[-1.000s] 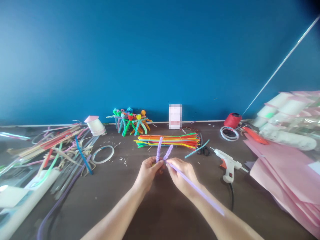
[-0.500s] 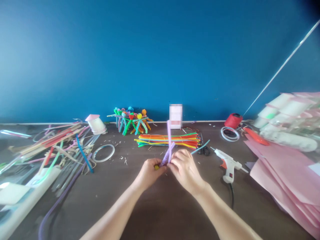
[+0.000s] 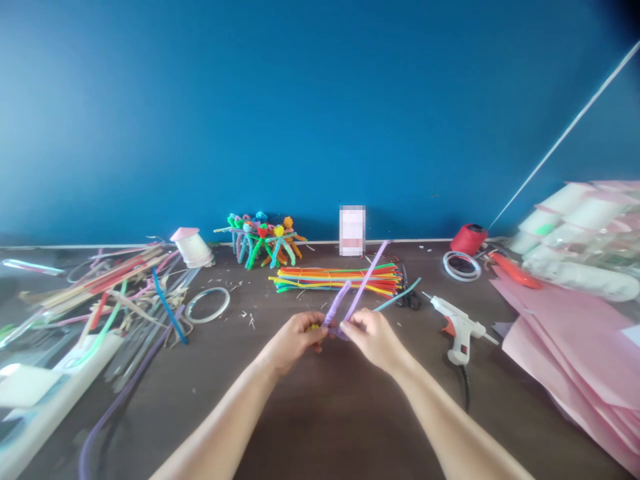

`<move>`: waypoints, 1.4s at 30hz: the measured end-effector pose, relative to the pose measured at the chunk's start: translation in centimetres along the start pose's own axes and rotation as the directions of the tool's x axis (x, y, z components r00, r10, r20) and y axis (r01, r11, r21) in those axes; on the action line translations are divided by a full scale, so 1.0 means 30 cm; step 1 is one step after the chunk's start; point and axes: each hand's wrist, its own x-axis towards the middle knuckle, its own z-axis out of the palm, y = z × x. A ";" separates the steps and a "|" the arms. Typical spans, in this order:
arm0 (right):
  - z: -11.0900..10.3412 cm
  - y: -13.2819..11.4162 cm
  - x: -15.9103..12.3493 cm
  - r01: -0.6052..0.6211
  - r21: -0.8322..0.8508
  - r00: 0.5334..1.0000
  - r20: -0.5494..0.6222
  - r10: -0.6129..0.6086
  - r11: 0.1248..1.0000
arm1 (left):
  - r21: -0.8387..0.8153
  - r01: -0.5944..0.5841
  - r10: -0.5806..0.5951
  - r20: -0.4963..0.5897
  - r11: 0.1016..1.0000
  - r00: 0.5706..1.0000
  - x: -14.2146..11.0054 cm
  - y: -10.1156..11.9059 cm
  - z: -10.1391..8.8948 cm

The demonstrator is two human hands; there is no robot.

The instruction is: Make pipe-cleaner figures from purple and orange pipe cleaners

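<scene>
My left hand [image 3: 303,338] is closed on a pipe cleaner figure, of which a purple wound limb [image 3: 338,301] sticks up and a bit of yellow shows between the fingers. My right hand [image 3: 367,333] pinches a purple pipe cleaner [image 3: 367,280] low down, near the figure. Its free end slants up to the right, and its lower part bends across to the left hand. Most of the figure is hidden by my fingers. Just behind the hands lies a bundle of coloured pipe cleaners [image 3: 335,279].
Several finished pipe cleaner figures [image 3: 265,243] stand by the wall. To the right lie a glue gun [image 3: 460,327], a red thread spool [image 3: 469,239] and pink sheets [image 3: 565,353]. Loose strips and sticks [image 3: 125,287] clutter the left, beside a white ring [image 3: 207,306].
The purple pipe cleaner has swung from upright to slanting right. My right hand has turned and lowered slightly, and a gap has opened between the pipe cleaner and the wound limb.
</scene>
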 end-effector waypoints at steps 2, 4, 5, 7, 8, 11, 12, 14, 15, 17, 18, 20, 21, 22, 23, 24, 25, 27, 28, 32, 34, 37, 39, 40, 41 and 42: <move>-0.001 0.009 0.004 -0.149 0.152 0.983 0.127 0.130 0.977 | 0.116 -0.024 0.024 -0.005 0.993 1.000 0.001 0.002 -0.002; 0.000 0.013 0.005 -0.320 0.343 0.935 0.264 0.237 0.883 | 0.179 -0.038 0.034 0.028 0.983 0.999 0.000 0.006 -0.005; 0.001 0.012 0.005 -0.395 0.433 0.907 0.325 0.269 0.810 | 0.173 -0.044 0.036 0.051 0.984 0.998 -0.002 0.007 -0.007; 0.004 0.008 0.003 -0.490 0.577 0.865 0.416 0.282 0.653 | 0.094 -0.050 0.041 0.101 0.994 0.994 -0.005 0.007 -0.010; 0.006 0.006 0.003 -0.509 0.628 0.856 0.442 0.268 0.588 | 0.036 -0.047 0.042 0.124 0.998 0.991 -0.006 0.006 -0.011; 0.013 0.003 0.002 -0.511 0.725 0.854 0.489 0.177 0.461 | -0.129 -0.020 0.046 0.197 0.991 0.979 -0.009 -0.004 -0.011; 0.015 0.005 0.003 -0.509 0.742 0.853 0.502 0.142 0.436 | -0.173 -0.008 0.046 0.219 0.985 0.975 -0.010 -0.008 -0.011; 0.019 0.010 0.005 -0.519 0.760 0.843 0.530 0.090 0.391 | -0.255 0.012 0.053 0.245 0.967 0.968 -0.012 -0.018 -0.009; 0.022 0.013 0.005 -0.526 0.766 0.839 0.539 0.077 0.369 | -0.295 0.017 0.059 0.249 0.955 0.967 -0.013 -0.023 -0.008; 0.028 0.019 0.005 -0.543 0.772 0.831 0.552 0.075 0.330 | -0.370 0.023 0.072 0.242 0.929 0.967 -0.014 -0.032 -0.003; 0.032 0.021 0.004 -0.548 0.776 0.829 0.554 0.076 0.312 | -0.401 0.026 0.076 0.236 0.916 0.969 -0.014 -0.036 0.000; 0.043 0.024 0.002 -0.534 0.796 0.840 0.539 0.067 0.285 | -0.451 0.030 0.076 0.216 0.892 0.973 -0.013 -0.042 0.011; 0.048 0.025 0.001 -0.513 0.813 0.853 0.517 0.062 0.275 | -0.471 0.031 0.073 0.202 0.882 0.977 -0.012 -0.043 0.017; 0.054 0.025 0.000 -0.487 0.832 0.870 0.488 0.065 0.267 | -0.490 0.030 0.069 0.182 0.871 0.981 -0.011 -0.044 0.023; 0.059 0.024 0.000 -0.456 0.849 0.888 0.452 0.080 0.265 | -0.509 0.029 0.061 0.159 0.860 0.985 -0.010 -0.044 0.027; 0.064 0.023 0.000 -0.428 0.862 0.904 0.414 0.108 0.272 | -0.529 0.028 0.051 0.134 0.848 0.990 -0.008 -0.044 0.031; 0.069 0.021 0.000 -0.399 0.871 0.917 0.373 0.142 0.288 | -0.546 0.027 0.040 0.111 0.838 0.993 -0.006 -0.044 0.033; 0.075 0.016 0.001 -0.341 0.876 0.936 0.283 0.210 0.341 | -0.574 0.024 0.023 0.075 0.818 0.997 -0.002 -0.045 0.035; 0.077 0.011 0.001 -0.310 0.874 0.944 0.236 0.231 0.374 | -0.584 0.022 0.019 0.064 0.812 0.998 -0.001 -0.046 0.034; 0.079 -0.011 -0.002 -0.194 0.827 0.969 0.078 0.235 0.528 | -0.595 0.014 0.011 0.038 0.804 0.999 0.000 -0.048 0.034; 0.079 -0.020 -0.004 -0.154 0.785 0.977 0.030 0.212 0.600 | -0.593 0.014 0.002 0.027 0.805 1.000 -0.002 -0.046 0.035; 0.083 -0.020 -0.004 -0.124 0.743 0.981 -0.006 0.192 0.658 | -0.593 0.022 -0.006 0.030 0.805 1.000 -0.004 -0.041 0.036; 0.087 -0.015 -0.003 -0.124 0.740 0.979 -0.016 0.202 0.661 | -0.587 0.032 -0.009 0.042 0.809 0.999 -0.005 -0.039 0.036; 0.088 -0.012 -0.003 -0.131 0.744 0.977 -0.015 0.212 0.655 | -0.581 0.039 -0.012 0.050 0.813 0.999 -0.006 -0.038 0.036; 0.090 -0.010 -0.002 -0.142 0.750 0.974 -0.010 0.225 0.646 | -0.574 0.046 -0.015 0.059 0.818 0.998 -0.006 -0.037 0.036; 0.090 -0.008 -0.001 -0.154 0.756 0.972 -0.001 0.236 0.636 | -0.566 0.053 -0.018 0.068 0.823 0.998 -0.007 -0.035 0.037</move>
